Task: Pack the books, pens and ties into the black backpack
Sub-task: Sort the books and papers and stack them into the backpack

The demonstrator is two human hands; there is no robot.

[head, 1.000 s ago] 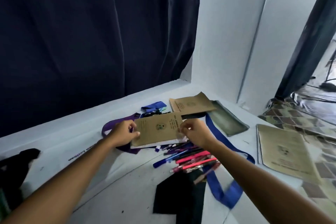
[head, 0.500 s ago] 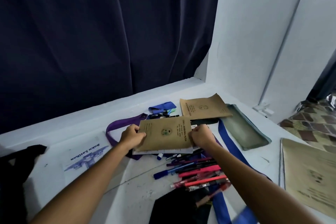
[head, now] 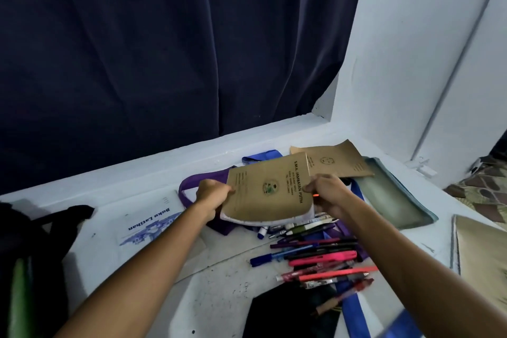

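Both hands hold a stack of brown-covered books (head: 267,189) lifted off the white table (head: 219,280). My left hand (head: 212,196) grips its left edge and my right hand (head: 327,195) grips its right edge. Another brown book (head: 337,160) lies behind it, and a white book with blue print (head: 148,223) lies to the left. Several pens (head: 315,255) in red, pink, blue and black are heaped in front. A purple tie (head: 192,186), a blue tie (head: 354,307) and a black tie (head: 282,315) lie around them. The black backpack (head: 30,255) sits at the left edge.
A grey-green zip pouch (head: 395,197) lies to the right of the books. A large brown book (head: 482,250) rests at the right edge. A dark blue curtain (head: 164,49) hangs behind the table, and a white wall (head: 425,49) stands at the right.
Both hands have raised the brown book stack off the table and tilted it; pens that lay under it now show. The camera has turned a little to the left.
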